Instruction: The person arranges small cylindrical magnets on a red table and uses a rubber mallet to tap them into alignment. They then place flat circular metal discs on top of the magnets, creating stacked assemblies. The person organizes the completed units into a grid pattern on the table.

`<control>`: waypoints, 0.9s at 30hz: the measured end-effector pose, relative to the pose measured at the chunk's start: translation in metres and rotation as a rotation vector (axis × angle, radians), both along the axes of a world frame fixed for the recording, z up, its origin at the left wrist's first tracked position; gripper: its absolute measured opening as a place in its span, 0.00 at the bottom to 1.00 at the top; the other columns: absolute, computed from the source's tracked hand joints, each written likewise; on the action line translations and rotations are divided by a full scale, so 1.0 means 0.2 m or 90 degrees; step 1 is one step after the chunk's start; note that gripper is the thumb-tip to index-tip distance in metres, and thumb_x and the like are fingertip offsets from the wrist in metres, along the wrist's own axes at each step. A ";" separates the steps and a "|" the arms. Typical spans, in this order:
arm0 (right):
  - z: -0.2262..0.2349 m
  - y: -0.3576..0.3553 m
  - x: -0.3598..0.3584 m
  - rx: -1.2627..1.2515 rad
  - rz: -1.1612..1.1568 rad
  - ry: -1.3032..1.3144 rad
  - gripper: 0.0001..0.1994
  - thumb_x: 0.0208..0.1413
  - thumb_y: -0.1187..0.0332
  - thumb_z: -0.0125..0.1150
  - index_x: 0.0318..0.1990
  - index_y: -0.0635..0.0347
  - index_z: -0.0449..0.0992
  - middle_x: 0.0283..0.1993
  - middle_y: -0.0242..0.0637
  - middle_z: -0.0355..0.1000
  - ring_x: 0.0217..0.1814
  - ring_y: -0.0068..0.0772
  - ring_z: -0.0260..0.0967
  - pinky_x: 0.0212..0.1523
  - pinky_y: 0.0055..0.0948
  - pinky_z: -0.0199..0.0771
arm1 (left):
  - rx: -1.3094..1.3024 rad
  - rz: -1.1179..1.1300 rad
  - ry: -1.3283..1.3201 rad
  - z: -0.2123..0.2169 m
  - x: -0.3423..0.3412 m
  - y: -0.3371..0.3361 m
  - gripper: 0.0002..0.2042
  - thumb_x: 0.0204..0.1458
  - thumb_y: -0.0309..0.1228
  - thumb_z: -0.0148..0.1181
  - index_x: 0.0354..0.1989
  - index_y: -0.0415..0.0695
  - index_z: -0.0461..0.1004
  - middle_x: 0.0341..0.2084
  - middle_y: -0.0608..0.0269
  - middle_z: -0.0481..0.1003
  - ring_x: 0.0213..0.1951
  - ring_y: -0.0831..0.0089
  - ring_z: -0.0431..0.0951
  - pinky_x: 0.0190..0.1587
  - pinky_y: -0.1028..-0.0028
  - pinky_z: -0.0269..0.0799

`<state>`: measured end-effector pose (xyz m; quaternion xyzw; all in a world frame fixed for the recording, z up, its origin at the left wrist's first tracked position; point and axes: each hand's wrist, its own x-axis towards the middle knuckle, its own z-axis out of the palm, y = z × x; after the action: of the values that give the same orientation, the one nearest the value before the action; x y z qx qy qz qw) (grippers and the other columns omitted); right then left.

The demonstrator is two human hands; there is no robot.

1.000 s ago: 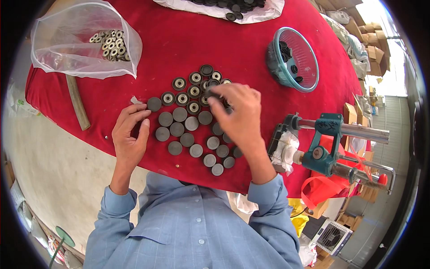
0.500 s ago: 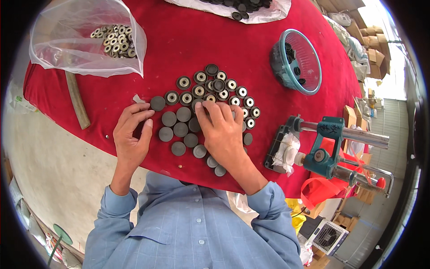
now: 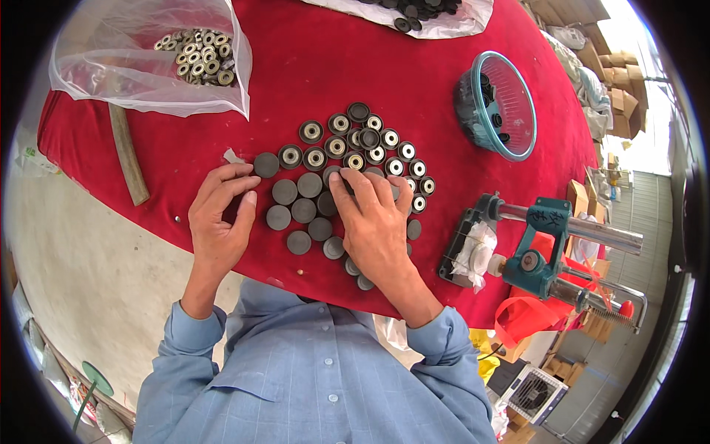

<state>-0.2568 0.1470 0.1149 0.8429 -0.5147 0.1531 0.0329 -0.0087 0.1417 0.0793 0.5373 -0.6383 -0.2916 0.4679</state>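
My left hand (image 3: 220, 218) hovers at the left of the pieces, thumb and fingers apart. Its fingertips are at the edge of a dark flat disc (image 3: 266, 165), and it grips nothing. Palm down, my right hand (image 3: 377, 231) lies over the group with fingers spread. Its fingertips rest on dark discs such as the one at the index finger (image 3: 330, 175). Beyond the fingers are several black caps with metal bearings (image 3: 315, 157) inside. Nearer me lie plain dark grey discs (image 3: 299, 243). The palm hides some pieces.
A clear plastic bag of bearings (image 3: 200, 59) is at the far left, above a curved wooden strip (image 3: 127, 155). A blue-rimmed basket (image 3: 532, 118) holds black parts. At the right stands a green hand press (image 3: 543, 248). More black caps (image 3: 414, 9) lie on a white sheet at the back.
The whole view has shifted slightly. My right fingers have drawn back a little, and another grey disc shows at their tips. My left hand stays beside the same disc.
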 end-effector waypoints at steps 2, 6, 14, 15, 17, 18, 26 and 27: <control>0.00 0.01 0.00 -0.013 -0.001 0.019 0.21 0.54 0.72 0.65 0.57 0.65 0.83 0.60 0.40 0.74 0.60 0.39 0.73 0.69 0.56 0.61 | -0.004 -0.003 -0.003 0.00 0.00 0.00 0.11 0.57 0.16 0.64 0.47 0.37 0.85 0.51 0.55 0.82 0.52 0.62 0.84 0.57 0.67 0.79; -0.07 0.06 0.04 -0.028 -0.027 0.064 0.23 0.54 0.74 0.63 0.59 0.63 0.82 0.62 0.38 0.75 0.62 0.40 0.72 0.70 0.56 0.59 | -0.003 -0.008 -0.005 0.00 -0.01 0.00 0.11 0.56 0.16 0.64 0.46 0.37 0.85 0.51 0.55 0.82 0.52 0.62 0.84 0.56 0.67 0.79; 0.01 -0.03 -0.02 -0.009 -0.032 -0.048 0.20 0.58 0.72 0.65 0.59 0.63 0.80 0.57 0.40 0.75 0.58 0.41 0.73 0.62 0.52 0.67 | -0.014 0.005 -0.007 -0.01 0.00 0.00 0.11 0.57 0.16 0.64 0.46 0.37 0.84 0.51 0.54 0.82 0.52 0.61 0.84 0.56 0.66 0.79; 0.02 -0.10 -0.06 -0.005 -0.063 -0.108 0.20 0.59 0.71 0.66 0.59 0.62 0.80 0.56 0.40 0.75 0.57 0.42 0.74 0.60 0.51 0.68 | -0.013 0.007 -0.003 0.00 0.00 -0.01 0.10 0.57 0.16 0.64 0.46 0.37 0.84 0.51 0.54 0.82 0.52 0.61 0.84 0.56 0.66 0.79; 0.03 -0.21 -0.12 0.002 -0.111 -0.155 0.19 0.60 0.70 0.68 0.59 0.61 0.80 0.55 0.39 0.75 0.56 0.43 0.74 0.56 0.48 0.69 | -0.006 0.005 -0.003 0.01 -0.01 -0.01 0.10 0.57 0.16 0.64 0.46 0.37 0.84 0.51 0.54 0.82 0.52 0.61 0.84 0.56 0.66 0.79; 0.02 -0.25 -0.14 0.004 -0.125 -0.142 0.19 0.61 0.69 0.70 0.59 0.60 0.80 0.54 0.39 0.75 0.55 0.43 0.75 0.55 0.48 0.69 | -0.002 0.006 -0.007 0.01 -0.01 0.00 0.10 0.57 0.16 0.64 0.46 0.37 0.84 0.51 0.54 0.82 0.52 0.61 0.84 0.56 0.66 0.79; -0.04 -0.32 -0.17 0.105 -0.159 -0.262 0.18 0.56 0.73 0.75 0.55 0.57 0.82 0.48 0.40 0.76 0.46 0.42 0.77 0.47 0.43 0.75 | 0.006 0.008 0.008 0.00 -0.01 0.00 0.10 0.57 0.16 0.63 0.46 0.37 0.85 0.51 0.55 0.82 0.52 0.63 0.84 0.55 0.67 0.79; -0.02 -0.33 -0.17 0.161 -0.176 -0.323 0.17 0.56 0.74 0.75 0.53 0.58 0.82 0.46 0.40 0.77 0.43 0.42 0.78 0.44 0.42 0.76 | 0.002 0.009 0.008 0.00 -0.01 0.00 0.10 0.57 0.16 0.63 0.46 0.37 0.85 0.51 0.55 0.82 0.52 0.63 0.84 0.55 0.67 0.79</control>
<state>-0.2914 0.0814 0.1116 0.6973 -0.6312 0.2874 -0.1810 -0.0101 0.1411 0.0796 0.5408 -0.6310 -0.2928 0.4729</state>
